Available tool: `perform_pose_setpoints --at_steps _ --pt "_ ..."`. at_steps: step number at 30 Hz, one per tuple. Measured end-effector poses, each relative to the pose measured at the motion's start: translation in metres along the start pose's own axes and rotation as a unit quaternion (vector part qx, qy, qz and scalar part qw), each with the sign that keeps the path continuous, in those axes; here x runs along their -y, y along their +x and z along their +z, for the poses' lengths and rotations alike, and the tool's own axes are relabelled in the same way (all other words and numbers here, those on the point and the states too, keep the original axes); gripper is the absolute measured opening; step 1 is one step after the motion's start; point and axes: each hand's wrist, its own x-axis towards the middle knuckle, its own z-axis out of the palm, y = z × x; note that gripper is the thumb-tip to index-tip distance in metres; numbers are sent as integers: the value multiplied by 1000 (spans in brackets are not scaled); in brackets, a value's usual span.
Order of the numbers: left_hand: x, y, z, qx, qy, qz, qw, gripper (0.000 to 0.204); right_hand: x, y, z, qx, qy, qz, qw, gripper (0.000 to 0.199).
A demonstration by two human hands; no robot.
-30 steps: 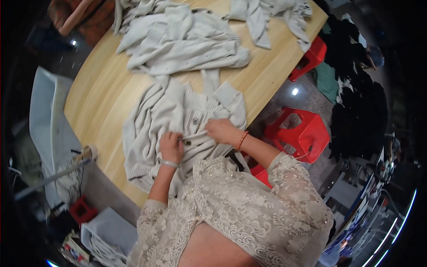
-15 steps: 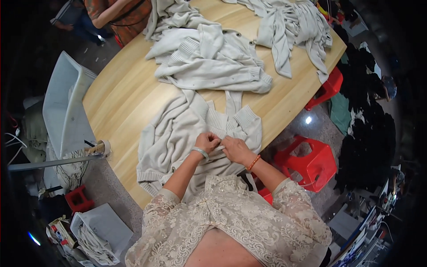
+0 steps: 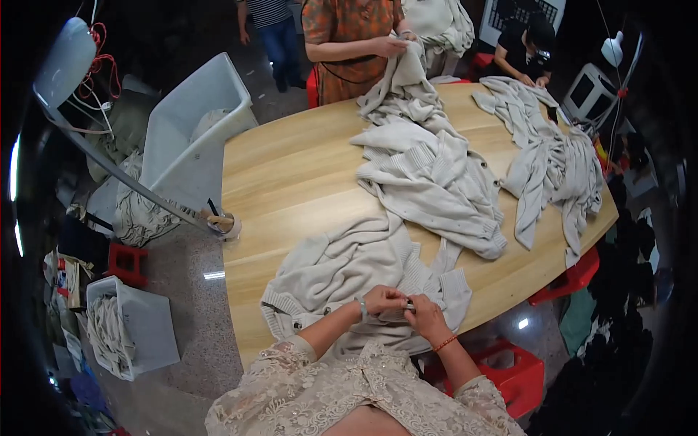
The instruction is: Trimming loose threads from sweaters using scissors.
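No legible lettering, numbers or signs from where I stand, a dark-gridded white panel [image 3: 509,13] at one o'clock, its details too small to read.

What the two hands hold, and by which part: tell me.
The left hand and right hand pinch the pale knit garment at an edge, by what looks like a dark button.

Matt, knitted cloth is seen in the pale garment [image 3: 349,254], its edges worked in rougher ribbing. The table [image 3: 283,174] is faced in smooth, wood-grained material — a soft sheen is carried across it. Glossy plastic is shown by the red stool [image 3: 527,383], duller plastic by the pale bin [image 3: 193,156]. The speckled floor [image 3: 196,254] looks polished — light is mirrored there. Textured lace is worn as a top [image 3: 313,392].
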Motion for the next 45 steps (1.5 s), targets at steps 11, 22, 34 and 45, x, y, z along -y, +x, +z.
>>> perform_pose_setpoints --at_steps 11,22,34,45 --pt "25 -9 -1 -102 333 172 921 23 -13 7 5 61 82 -20 995 24" --pt "32 -17 -13 -98 273 170 942 19 6 5 12 39 55 -6 998 20" --pt "37 -23 -18 -8 94 126 988 18 6 4 5 65 145 -86 984 16" --pt "15 -36 -8 -25 19 128 991 18 34 9 -6 120 379 161 903 24"
